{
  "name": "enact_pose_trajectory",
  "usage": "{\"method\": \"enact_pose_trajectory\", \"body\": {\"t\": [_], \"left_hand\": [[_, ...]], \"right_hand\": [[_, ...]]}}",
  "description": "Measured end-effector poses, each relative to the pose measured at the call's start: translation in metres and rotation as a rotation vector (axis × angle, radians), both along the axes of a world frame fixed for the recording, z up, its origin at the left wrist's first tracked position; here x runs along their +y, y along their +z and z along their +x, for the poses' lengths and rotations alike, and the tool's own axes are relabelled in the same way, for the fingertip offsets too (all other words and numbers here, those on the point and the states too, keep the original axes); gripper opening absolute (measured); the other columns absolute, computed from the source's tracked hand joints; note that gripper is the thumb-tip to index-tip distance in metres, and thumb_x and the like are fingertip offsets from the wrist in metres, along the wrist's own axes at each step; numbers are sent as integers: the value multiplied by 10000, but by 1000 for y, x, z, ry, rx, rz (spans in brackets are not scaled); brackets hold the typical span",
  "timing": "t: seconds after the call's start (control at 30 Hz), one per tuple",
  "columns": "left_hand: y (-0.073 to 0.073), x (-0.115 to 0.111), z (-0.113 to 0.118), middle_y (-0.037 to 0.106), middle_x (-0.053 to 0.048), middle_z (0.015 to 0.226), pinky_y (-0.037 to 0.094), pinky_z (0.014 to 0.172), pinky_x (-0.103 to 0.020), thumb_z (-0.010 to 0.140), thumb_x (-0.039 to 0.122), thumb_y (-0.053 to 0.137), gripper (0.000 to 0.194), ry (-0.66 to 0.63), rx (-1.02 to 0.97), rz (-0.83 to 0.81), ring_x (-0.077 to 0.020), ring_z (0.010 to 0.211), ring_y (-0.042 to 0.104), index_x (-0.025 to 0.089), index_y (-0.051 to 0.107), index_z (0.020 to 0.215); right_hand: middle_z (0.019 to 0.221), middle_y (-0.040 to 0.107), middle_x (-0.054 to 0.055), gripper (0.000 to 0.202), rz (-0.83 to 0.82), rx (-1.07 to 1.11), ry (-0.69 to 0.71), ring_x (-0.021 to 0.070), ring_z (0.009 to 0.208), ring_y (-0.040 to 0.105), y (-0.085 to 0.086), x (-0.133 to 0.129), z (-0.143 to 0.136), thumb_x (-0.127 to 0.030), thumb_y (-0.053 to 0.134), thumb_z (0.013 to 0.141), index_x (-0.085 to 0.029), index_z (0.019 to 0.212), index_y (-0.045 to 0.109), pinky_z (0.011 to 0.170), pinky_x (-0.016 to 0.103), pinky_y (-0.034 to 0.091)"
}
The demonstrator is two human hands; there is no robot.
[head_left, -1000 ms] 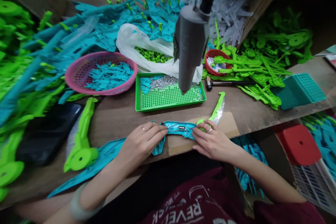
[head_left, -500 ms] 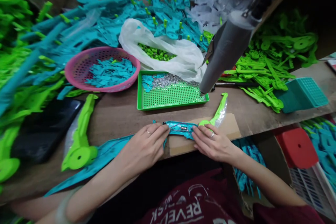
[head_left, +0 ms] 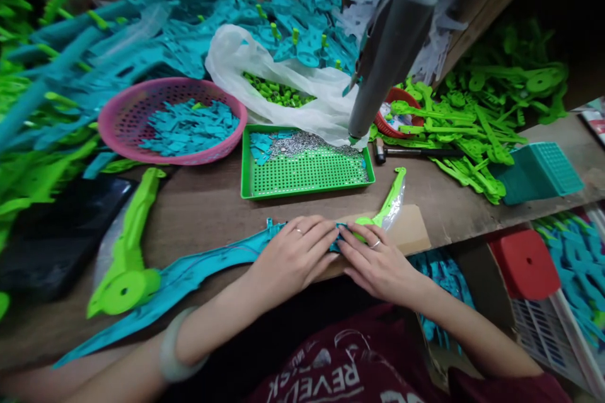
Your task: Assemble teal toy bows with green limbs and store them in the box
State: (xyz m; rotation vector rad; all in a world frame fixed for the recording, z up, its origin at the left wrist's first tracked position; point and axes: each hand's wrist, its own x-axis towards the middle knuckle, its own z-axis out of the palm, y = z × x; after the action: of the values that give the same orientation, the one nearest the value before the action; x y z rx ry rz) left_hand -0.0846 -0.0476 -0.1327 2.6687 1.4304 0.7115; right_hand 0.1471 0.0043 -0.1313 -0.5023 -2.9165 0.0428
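Observation:
A long curved blue plastic half-shell (head_left: pixel 203 267) lies along the near edge of the workbench, a thin wire running inside it. My left hand (head_left: pixel 295 255) is closed over its right part, fingertips pressed down. Close beside it, my right hand (head_left: pixel 380 264) grips the shell's right end with bent fingers. Both hands cover most of that end, and a small blue bit shows between them. Just behind my right hand lies a green part with a clear blade (head_left: pixel 391 201), partly on a cardboard piece (head_left: pixel 413 230). A larger green part with a round disc (head_left: pixel 127 252) touches the shell's left portion.
A green perforated tray (head_left: pixel 307 173) holds small metal pieces. Behind are a pink basket (head_left: pixel 118 129) of blue pieces and a white bag (head_left: pixel 278 113) of green caps. A grey electric screwdriver (head_left: pixel 394 44) hangs above the tray. A hammer (head_left: pixel 416 152) lies to the right.
My left hand has slid right along the shell, covering the metal piece and wires that showed before. My right hand has stayed near the end. The hanging screwdriver appears further left.

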Motion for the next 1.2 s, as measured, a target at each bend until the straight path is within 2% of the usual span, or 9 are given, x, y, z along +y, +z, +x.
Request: {"method": "enact_pose_trajectory", "body": {"t": [0.13,0.23,0.4,0.7,0.83,1.03,1.2], "left_hand": [[-12,9,3,691,-133,1132,554,856,-403,1050,292,459,292,-7,-61,-82,-268,1059,609,116,661,1165],[-17,11,0,687,-125,1126,551,848,-397,1056,278,442,281,-19,-94,-91,-256,1046,604,131,664,1146],[-16,15,-3,669,-113,1108,549,836,-396,1052,303,460,259,-18,-110,-143,-247,1010,597,149,659,1108],[-11,20,-4,655,-115,1071,555,792,-370,1047,244,454,242,-83,28,-43,-243,955,581,137,663,990],[-8,23,-4,641,-124,1059,564,757,-383,1043,233,444,255,-105,109,-55,-258,937,584,142,665,954],[-9,24,-4,638,-133,1055,576,759,-388,1041,224,438,260,-132,121,-59,-262,942,592,128,673,982],[-11,24,-4,657,-123,1078,571,805,-374,1054,237,409,284,-129,39,-91,-231,932,617,145,676,1028]], "right_hand": [[1335,683,165,300,110,100,45,272,1317,569,-7,-2,4,-230,524,993,-86,1213,670,1071,411,472],[1308,703,144,259,118,146,58,249,1282,595,-10,-1,5,-197,541,981,-108,1176,686,1059,386,476],[1276,717,142,246,36,171,32,250,1236,617,-8,0,2,-201,553,977,-99,1159,683,1030,394,493],[1228,740,120,227,105,187,61,242,1211,629,-9,0,0,-168,524,986,-115,1127,694,1018,383,500],[1202,746,123,231,3,218,5,240,1162,641,-6,-2,-3,-205,524,989,-107,1126,682,986,379,508],[1247,714,163,300,-94,123,-13,276,1248,587,1,-7,-4,-278,507,1000,-78,1172,648,1060,423,475],[1271,703,172,310,-111,139,-7,285,1270,574,-2,-6,-1,-302,508,1000,-80,1169,644,1060,437,479]]}}
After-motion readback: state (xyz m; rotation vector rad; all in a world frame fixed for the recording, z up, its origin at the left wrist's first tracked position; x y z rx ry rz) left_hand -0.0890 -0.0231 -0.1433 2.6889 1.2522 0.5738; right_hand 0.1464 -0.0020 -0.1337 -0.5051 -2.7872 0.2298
